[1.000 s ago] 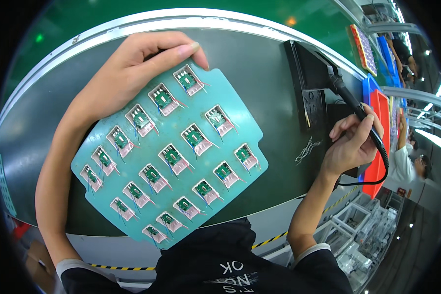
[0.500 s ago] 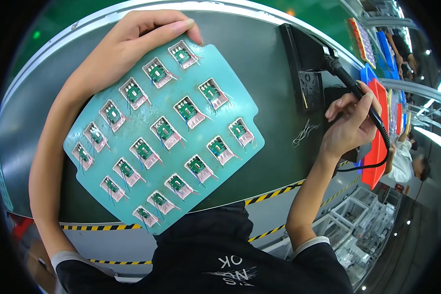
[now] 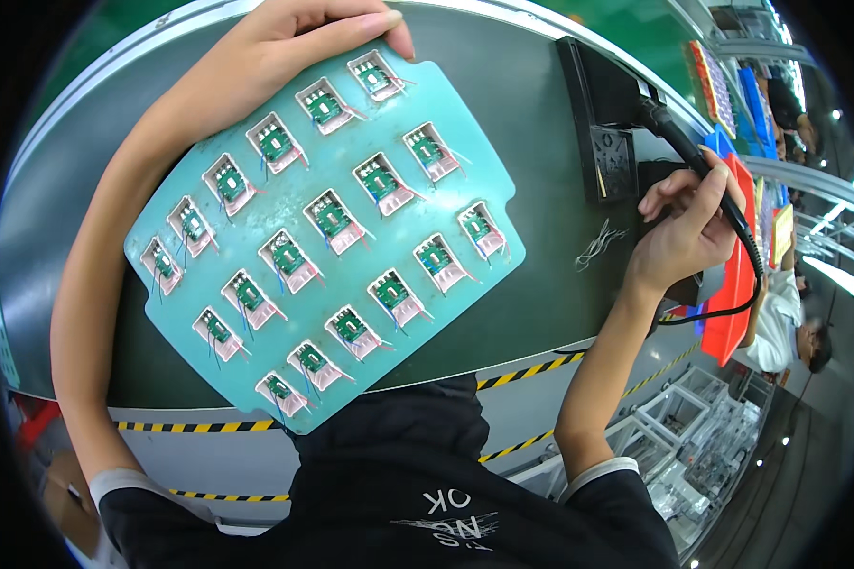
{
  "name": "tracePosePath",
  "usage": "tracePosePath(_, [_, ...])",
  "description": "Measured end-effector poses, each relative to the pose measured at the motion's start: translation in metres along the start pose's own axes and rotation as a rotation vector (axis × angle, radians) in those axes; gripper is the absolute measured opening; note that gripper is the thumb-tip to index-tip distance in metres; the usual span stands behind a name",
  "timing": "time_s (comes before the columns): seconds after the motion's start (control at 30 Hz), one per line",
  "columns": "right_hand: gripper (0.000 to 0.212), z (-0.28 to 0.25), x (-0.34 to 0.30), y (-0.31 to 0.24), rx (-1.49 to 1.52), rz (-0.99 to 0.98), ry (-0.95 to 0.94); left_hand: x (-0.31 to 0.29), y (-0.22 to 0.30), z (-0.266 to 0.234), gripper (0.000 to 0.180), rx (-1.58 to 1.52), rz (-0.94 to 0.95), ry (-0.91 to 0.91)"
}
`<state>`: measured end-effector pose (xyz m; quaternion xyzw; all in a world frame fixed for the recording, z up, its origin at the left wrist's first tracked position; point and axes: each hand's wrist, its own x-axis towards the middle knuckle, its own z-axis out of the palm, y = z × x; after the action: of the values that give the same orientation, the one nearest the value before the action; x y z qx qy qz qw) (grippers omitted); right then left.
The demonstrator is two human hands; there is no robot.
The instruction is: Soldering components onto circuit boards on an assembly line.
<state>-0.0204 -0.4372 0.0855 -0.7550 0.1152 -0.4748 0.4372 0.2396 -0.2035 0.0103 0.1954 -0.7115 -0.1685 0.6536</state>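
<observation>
left hand (image 3: pixel 280 40) has the far edge of the teal plate (image 3: pixel 285 196) pinched, forearm curved along its left side; most of that grip is hidden, so can't tell how firm it is; right hand (image 3: pixel 688 223) is closed round a black pen-shaped iron (image 3: pixel 685 147), front end at the black stand (image 3: pixel 579 123), tip not visible; if that tip is hot, a careless swing could scorch the plate or a wire; the plate's near corner pokes past the edge of the dark bench (image 3: pixel 541 313), so a slack left grip could let it tip and spill the little housings; the cable (image 3: pixel 721 311) could snag on the red bin (image 3: pixel 733 270) too; as for materials, the plate looks smooth and shiny with grimy smudges, notched at the corners; the housings (image 3: pixel 332 223) are pale pinkish plastic boxes with green boards and thin red and blue wires; loose white strands (image 3: pixel 598 245) lie near the stand, thin and tangled
</observation>
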Motion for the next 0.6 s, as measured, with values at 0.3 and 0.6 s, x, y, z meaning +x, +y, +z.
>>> tracePosePath(0.3, [0.027,-0.001,0.002,-0.001,-0.016,-0.004,0.018,0.037,0.069,0.033,0.031,0.279,-1.053,0.309])
tracePosePath(0.6, [0.026,0.002,0.0,0.001,0.003,-0.019,0.008,0.035,0.074,0.034,0.032,0.312,-1.042,0.3])
